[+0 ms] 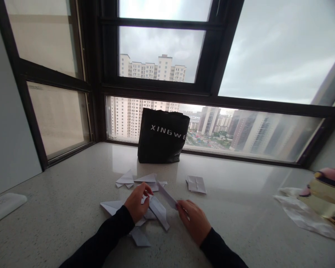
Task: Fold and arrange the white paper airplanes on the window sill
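Note:
My right hand (194,220) is closed in a pinch on the lower end of a folded white paper piece (167,195), which slants up to the left. Curled over the paper pile, my left hand (138,203) has thumb and fingertips together at the top of another folded paper piece (158,210). Beneath and around the left hand lie more folded papers, among them a pointed one (110,206) at left and one (140,237) nearer me. Farther back rest a paper triangle (125,178) and a long folded piece (146,178). The left palm is hidden.
A black bag (163,137) with white letters stands by the window. A square folded paper stack (196,184) lies right of centre. At far right, a pink-topped container with yellowish contents (328,193) stands by crumpled tissue (293,212). A white object (8,206) lies far left.

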Motion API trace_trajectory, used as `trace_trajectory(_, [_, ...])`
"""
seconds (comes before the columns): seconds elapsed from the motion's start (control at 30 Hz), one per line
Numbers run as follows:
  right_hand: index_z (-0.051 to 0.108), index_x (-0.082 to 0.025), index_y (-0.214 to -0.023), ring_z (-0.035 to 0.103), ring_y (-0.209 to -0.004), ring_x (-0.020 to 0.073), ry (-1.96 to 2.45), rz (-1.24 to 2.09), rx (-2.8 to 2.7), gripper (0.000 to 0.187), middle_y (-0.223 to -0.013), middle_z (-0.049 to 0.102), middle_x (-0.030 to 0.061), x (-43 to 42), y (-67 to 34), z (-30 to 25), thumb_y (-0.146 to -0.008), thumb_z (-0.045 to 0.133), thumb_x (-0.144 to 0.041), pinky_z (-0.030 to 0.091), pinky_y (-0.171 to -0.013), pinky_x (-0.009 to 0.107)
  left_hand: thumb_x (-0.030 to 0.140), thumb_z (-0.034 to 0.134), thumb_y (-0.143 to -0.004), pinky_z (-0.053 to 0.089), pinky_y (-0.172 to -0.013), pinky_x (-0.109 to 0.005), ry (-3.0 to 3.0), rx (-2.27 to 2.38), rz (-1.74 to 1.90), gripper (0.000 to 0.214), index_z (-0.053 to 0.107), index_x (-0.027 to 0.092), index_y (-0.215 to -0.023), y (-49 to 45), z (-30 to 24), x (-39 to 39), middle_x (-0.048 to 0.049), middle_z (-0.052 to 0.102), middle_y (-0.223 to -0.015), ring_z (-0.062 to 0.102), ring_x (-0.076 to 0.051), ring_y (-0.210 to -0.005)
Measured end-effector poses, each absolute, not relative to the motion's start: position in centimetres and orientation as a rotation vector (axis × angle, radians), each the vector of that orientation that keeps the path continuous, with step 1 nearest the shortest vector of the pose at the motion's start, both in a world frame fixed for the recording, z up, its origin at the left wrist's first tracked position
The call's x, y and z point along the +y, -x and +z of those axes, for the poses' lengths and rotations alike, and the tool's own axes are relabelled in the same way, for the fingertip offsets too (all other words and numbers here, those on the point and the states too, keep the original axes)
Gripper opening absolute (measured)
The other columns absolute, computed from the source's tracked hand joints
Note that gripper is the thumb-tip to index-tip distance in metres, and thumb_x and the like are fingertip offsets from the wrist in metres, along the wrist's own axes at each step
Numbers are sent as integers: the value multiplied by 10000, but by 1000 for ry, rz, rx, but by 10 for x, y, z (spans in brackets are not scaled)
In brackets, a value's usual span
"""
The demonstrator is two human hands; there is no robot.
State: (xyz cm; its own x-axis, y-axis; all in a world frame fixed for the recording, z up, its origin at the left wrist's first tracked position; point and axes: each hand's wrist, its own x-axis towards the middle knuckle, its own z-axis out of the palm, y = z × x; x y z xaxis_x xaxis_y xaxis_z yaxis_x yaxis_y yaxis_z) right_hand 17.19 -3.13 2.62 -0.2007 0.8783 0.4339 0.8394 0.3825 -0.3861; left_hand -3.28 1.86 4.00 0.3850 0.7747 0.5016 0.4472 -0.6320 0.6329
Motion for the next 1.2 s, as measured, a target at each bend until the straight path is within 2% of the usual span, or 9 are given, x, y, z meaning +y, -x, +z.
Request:
trace_trajectory(0.2, [544, -145, -823, 551, -531, 151, 1249, 612, -1544, 369, -605, 559, 19, -27, -177, 24, -763, 374, -467, 444, -508, 260, 67, 444, -485, 334, -785, -386, -2661, 1084, 702, 330, 475, 181, -793, 24, 39, -1, -51, 554, -934, 470, -228, -898])
trace_trajectory(0.33, [546, -135, -837, 509, -476, 116, 1139, 842, -1419, 400, -605, 533, -1, -25, -174, 23, -695, 467, -500, 449, -469, 249, 141, 491, -608, 273, -858, -398, -2758, 951, 532, 432, 458, 235, -1027, 20, 25, -1, -32, 513, -1127, 422, -225, -1037])
trace_trajectory(0.47, [555, -139, -821, 502, -466, 109, 1109, 879, -1384, 373, -597, 536, -7, -26, -171, 23, -684, 497, -481, 445, -456, 246, 148, 428, -742, 307, -819, -356, -2810, 848, 563, 278, 516, 238, -989, 18, 12, 10, -23, 576, -1054, 495, -193, -961])
trace_trajectory(0.57, [547, -148, -842, 526, -506, 128, 1111, 824, -1367, 358, -627, 563, 6, -27, -172, 24, -703, 480, -471, 448, -482, 260, 103, 412, -761, 278, -838, -370, -2856, 793, 760, 263, 566, 255, -910, 17, 16, 10, -3, 617, -966, 487, -192, -953])
trace_trajectory(0.67, [558, -165, -836, 543, -644, 171, 1153, 611, -1408, 312, -709, 582, 35, -26, -177, 25, -725, 468, -442, 447, -563, 291, 139, 412, -776, 297, -818, -369, -2818, 803, 1048, 268, 575, 291, -925, 18, 31, 2, -8, 561, -1028, 436, -205, -977])
trace_trajectory(0.8, [610, -202, -806, 466, -871, 219, 1230, 227, -1432, 247, -905, 506, 70, -25, -186, 27, -717, 499, -403, 421, -699, 349, 213, 360, -807, 386, -643, -280, -2675, 860, 1324, 282, 608, 300, -911, 23, 47, -6, -56, 507, -880, 459, -166, -755])
trace_trajectory(0.9, [631, -223, -819, 441, -828, 207, 1284, 110, -1381, 240, -861, 430, 58, -25, -189, 26, -715, 501, -397, 434, -652, 334, 261, 321, -821, 388, -528, -232, -2627, 782, 1265, 309, 604, 265, -944, 27, 49, -3, -45, 498, -695, 464, -130, -581])
trace_trajectory(1.07, [638, -233, -840, 422, -690, 183, 1334, -37, -1353, 244, -702, 439, 25, -25, -192, 24, -724, 495, -393, 395, -606, 317, 309, 322, -822, 418, -513, -224, -2236, 751, 993, 324, 541, 201, -1035, 26, 45, 2, -23, 600, -551, 568, -134, -515])
trace_trajectory(1.2, [623, -244, -892, 422, -603, 162, 1346, -2, -1465, 238, -636, 520, 13, -27, -192, 26, -751, 459, -343, 372, -581, 293, 347, 380, -776, 433, -494, -239, -1768, 632, 1038, 363, 522, 116, -1018, 25, 47, 2, -95, 659, -721, 613, -176, -593])
